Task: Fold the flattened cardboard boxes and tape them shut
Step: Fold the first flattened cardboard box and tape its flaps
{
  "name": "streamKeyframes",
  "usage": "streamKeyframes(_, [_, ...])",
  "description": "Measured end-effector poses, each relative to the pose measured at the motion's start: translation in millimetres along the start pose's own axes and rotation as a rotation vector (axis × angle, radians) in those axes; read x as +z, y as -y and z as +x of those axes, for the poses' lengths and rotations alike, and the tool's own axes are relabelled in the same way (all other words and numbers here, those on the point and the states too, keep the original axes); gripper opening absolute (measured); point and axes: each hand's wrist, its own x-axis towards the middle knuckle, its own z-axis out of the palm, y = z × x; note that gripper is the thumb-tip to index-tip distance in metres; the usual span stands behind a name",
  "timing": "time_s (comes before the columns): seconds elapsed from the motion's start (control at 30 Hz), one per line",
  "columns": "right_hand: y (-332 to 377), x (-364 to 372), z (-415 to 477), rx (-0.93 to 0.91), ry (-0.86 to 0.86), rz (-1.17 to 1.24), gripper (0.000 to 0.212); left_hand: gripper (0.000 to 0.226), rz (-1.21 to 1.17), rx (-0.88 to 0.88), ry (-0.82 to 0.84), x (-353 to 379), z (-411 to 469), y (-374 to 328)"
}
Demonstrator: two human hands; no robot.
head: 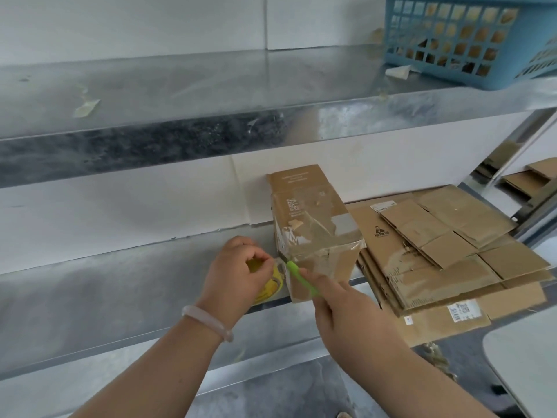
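Note:
A folded cardboard box [313, 224] stands on the metal shelf [120, 285], its top and near side covered with clear tape. My left hand [238, 270] grips a yellow tape roll [265, 285] just left of the box, with a strip running from the roll to the box's near left corner. My right hand [346, 306] holds a green cutter [301, 277] whose tip touches the tape at that corner. A stack of flattened cardboard boxes [452, 254] lies to the right of the box.
An upper metal shelf [180, 95] carries a blue plastic basket [470, 37] at the far right and scraps of tape. More flat cardboard [524, 176] lies beyond the shelf at right. A grey rounded surface [530, 363] sits at the lower right.

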Motion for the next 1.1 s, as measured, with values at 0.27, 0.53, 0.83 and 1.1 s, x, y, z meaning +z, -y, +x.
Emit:
streamKeyframes(0.27, [-1,2,-2,0.085,0.059,0.451,0.048,0.03,-0.011,0.036,0.007,-3,-8,-2])
streamKeyframes(0.53, [1,13,4,0.126,0.078,0.476,0.052,0.015,0.012,0.054,0.0,-2,-10,-6])
streamKeyframes(0.83, [-22,19,16,0.162,0.126,0.276,0.05,0.009,0.015,0.1,-0.061,-4,-10,-11])
streamKeyframes(1.1, [-65,-9,-22,-0.351,-0.334,0.372,0.038,0.008,0.317,0.084,-0.175,-7,-1,36])
